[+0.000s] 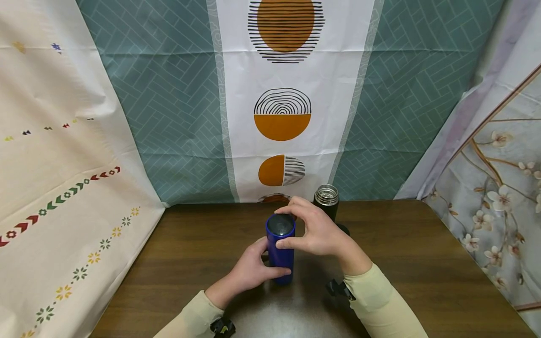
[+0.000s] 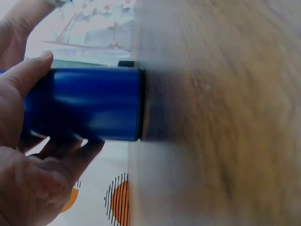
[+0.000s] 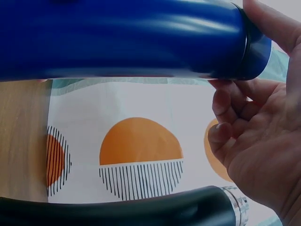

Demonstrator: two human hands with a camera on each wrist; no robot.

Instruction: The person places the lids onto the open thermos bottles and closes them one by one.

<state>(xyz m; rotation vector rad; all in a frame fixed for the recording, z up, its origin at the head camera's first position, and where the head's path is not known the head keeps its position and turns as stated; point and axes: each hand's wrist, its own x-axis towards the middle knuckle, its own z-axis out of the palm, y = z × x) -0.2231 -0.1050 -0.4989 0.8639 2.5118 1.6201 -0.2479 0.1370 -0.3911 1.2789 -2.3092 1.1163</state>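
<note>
A blue vacuum flask (image 1: 281, 260) stands upright on the wooden table, its lid (image 1: 281, 225) with a dark top in place. My left hand (image 1: 252, 267) grips the lower body of the flask, thumb across the front, and the left wrist view shows fingers around its far side. Up at the rim, my right hand (image 1: 314, 230) holds the lid between thumb and fingers. In the right wrist view a thin seam runs between the lid (image 3: 258, 52) and the body.
Behind my right hand stands a dark green flask (image 1: 327, 202), its threaded steel mouth uncovered. Close to its base lies a small dark round piece (image 1: 343, 229), partly hidden by my wrist. A patterned cloth (image 1: 181, 117) hangs at the table's (image 1: 194, 234) back edge.
</note>
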